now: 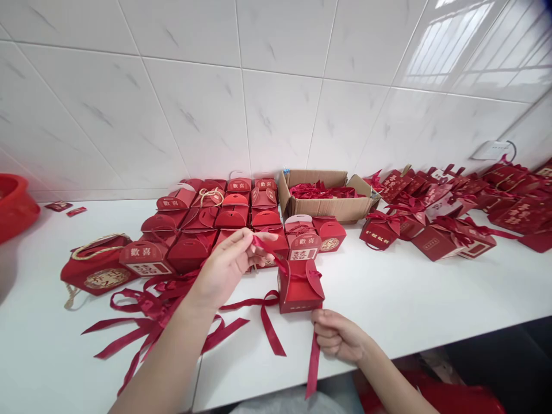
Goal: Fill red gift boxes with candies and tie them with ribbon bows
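Note:
A small red gift box [301, 292] stands upright near the table's front, with a dark red ribbon threaded through its top flaps. My left hand [228, 264], above and left of the box, pinches one part of this ribbon [269, 249], which runs down to the flaps. To the right of the box's lower front corner, my right hand [338, 335] is closed around the other ribbon end [313, 368], whose tail hangs down toward the table edge. A loose ribbon [269, 330] lies just left of the box.
Rows of red boxes [194, 247] fill the middle left. Behind is a cardboard box [345, 210] of ribbons. Tied boxes [440, 238] crowd the right side. A ribbon pile [157, 305] lies partly under my left forearm, and a red basin [15, 207] sits far left.

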`<action>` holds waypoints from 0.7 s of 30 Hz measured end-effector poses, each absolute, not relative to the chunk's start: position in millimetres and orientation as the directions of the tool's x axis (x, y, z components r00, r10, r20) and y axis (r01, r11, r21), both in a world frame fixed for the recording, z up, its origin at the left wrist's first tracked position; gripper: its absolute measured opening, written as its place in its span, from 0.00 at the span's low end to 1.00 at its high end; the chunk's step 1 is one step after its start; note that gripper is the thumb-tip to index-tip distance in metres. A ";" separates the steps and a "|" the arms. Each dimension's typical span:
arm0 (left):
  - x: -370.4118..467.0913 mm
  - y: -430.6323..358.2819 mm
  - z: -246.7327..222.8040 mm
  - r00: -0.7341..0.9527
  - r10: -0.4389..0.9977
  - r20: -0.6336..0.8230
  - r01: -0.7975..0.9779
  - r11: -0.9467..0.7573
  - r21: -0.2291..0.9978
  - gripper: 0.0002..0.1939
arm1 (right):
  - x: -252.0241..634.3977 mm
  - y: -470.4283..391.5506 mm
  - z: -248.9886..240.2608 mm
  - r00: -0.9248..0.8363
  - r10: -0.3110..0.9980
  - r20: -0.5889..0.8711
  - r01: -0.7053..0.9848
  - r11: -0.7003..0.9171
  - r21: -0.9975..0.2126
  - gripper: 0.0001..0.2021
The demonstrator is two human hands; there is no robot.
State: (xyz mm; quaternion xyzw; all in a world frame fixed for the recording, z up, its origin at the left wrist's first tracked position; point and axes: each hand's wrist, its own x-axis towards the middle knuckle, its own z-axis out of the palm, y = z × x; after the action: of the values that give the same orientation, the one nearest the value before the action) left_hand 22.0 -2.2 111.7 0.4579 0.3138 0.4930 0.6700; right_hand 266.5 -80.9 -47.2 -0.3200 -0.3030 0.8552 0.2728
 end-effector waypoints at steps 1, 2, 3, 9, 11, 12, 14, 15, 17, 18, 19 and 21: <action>19.7 -1.0 117.5 0.323 0.945 0.055 -0.391 0.080 0.917 0.14 | 269.0 -78.7 -49.2 -0.605 0.697 -0.383 -0.313 -0.652 -0.691 0.31; 17.3 0.7 122.7 0.325 0.942 0.079 -0.408 0.065 0.911 0.14 | 272.0 -76.0 -48.9 -0.569 0.725 -0.388 -0.344 -0.639 -0.689 0.33; 15.0 2.7 127.4 0.323 0.941 0.102 -0.425 0.048 0.904 0.14 | 275.2 -72.8 -47.1 -0.540 0.741 -0.398 -0.359 -0.631 -0.688 0.33; 8.1 13.8 145.5 0.304 0.942 0.140 -0.507 0.036 0.861 0.14 | 285.4 -50.2 -35.3 -0.345 0.808 -0.478 -0.316 -0.579 -0.751 0.29; 8.6 14.0 146.8 0.314 0.940 0.129 -0.506 0.051 0.861 0.14 | 285.2 -44.8 -34.3 -0.214 0.868 -0.448 -0.303 -0.495 -0.815 0.26; 9.1 13.6 146.7 0.318 0.939 0.129 -0.504 0.052 0.862 0.14 | 284.7 -43.0 -33.5 -0.160 0.892 -0.423 -0.289 -0.452 -0.844 0.25; 10.1 12.7 146.1 0.319 0.939 0.129 -0.509 0.055 0.859 0.14 | 283.2 -41.1 -30.4 -0.114 0.917 -0.382 -0.241 -0.399 -0.885 0.23; 10.3 12.5 146.0 0.312 0.942 0.127 -0.518 0.057 0.853 0.15 | 282.2 -40.9 -28.1 -0.117 0.922 -0.369 -0.211 -0.386 -0.898 0.23; 10.2 12.8 146.9 0.280 0.954 0.108 -0.549 0.067 0.833 0.16 | 279.7 -41.7 -23.0 -0.134 0.928 -0.347 -0.153 -0.366 -0.918 0.23; 9.7 13.4 147.9 0.258 0.962 0.092 -0.567 0.073 0.820 0.17 | 278.3 -42.6 -20.4 -0.138 0.932 -0.337 -0.128 -0.354 -0.927 0.23; 9.1 14.0 149.1 0.236 0.969 0.076 -0.584 0.079 0.808 0.18 | 276.7 -43.8 -18.1 -0.136 0.936 -0.326 -0.108 -0.341 -0.934 0.23; 7.7 15.6 151.3 0.206 0.977 0.049 -0.605 0.088 0.791 0.19 | 272.9 -46.8 -14.9 -0.127 0.941 -0.314 -0.081 -0.325 -0.942 0.23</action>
State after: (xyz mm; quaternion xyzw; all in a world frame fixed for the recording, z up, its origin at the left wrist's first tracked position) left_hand 7.7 15.6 151.3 0.3565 0.2608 0.5735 0.6899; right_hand 272.9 -46.8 -14.9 -0.5200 -0.4136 0.6262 0.4078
